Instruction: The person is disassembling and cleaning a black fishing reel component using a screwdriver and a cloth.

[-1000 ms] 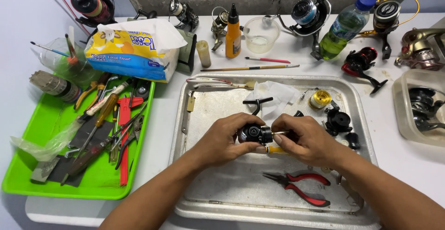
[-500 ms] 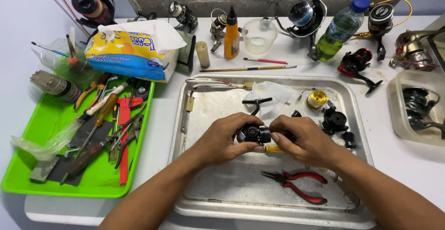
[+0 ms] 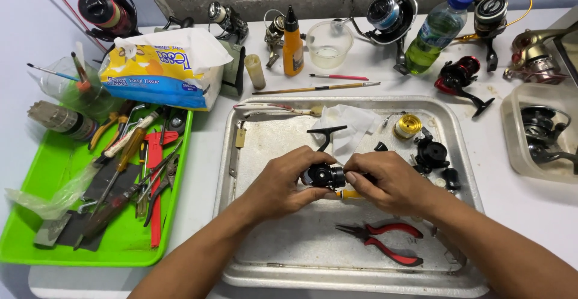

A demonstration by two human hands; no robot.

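both hands, left hand [image 3: 283,184] and right hand [image 3: 385,181], tight around a black reel body [image 3: 324,175] over the metal tray [image 3: 271,275] (red pliers [image 3: 385,242] just beside)

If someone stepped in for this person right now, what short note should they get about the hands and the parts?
Left hand grips the black reel body over the metal tray.
Right hand is at the body's right side, with a yellow-handled tool poking out under its fingers.
Taken off and lying in the tray: gold spool, black rotor, black handle on a white tissue.
Red pliers lie unused in the tray.
The body is not yet fully apart.
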